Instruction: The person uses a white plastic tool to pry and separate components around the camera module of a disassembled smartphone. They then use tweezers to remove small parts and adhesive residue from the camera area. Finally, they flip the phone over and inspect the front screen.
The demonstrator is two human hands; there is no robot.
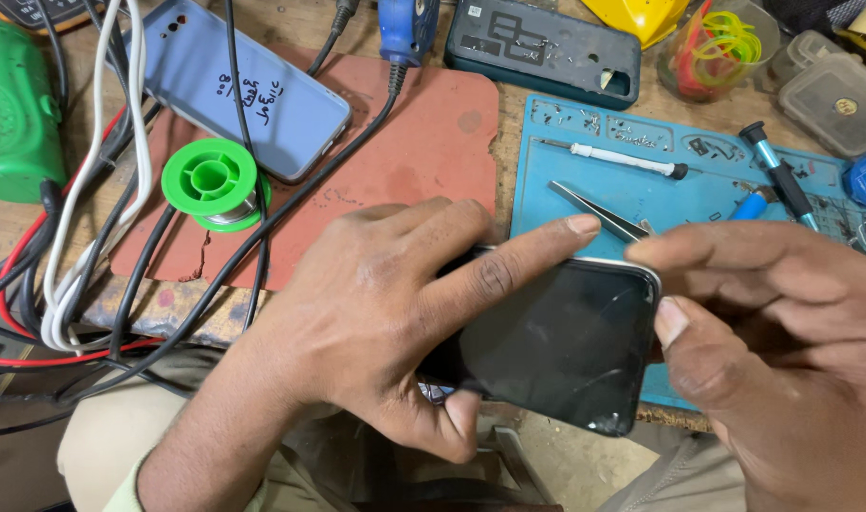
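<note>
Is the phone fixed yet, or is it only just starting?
Looks like an early stage. Done: tools are laid out on the blue mat, with tweezers and screwdrivers. In hand: the left hand holds the phone, and the right hand grips its corner. Left: its cracked screen is not yet off, and the phone looks closed.

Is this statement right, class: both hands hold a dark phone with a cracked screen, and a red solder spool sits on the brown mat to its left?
Not quite. The head view shows the left hand and right hand holding the dark phone with a cracked screen, but the solder spool on the brown mat is green, not red.
</note>
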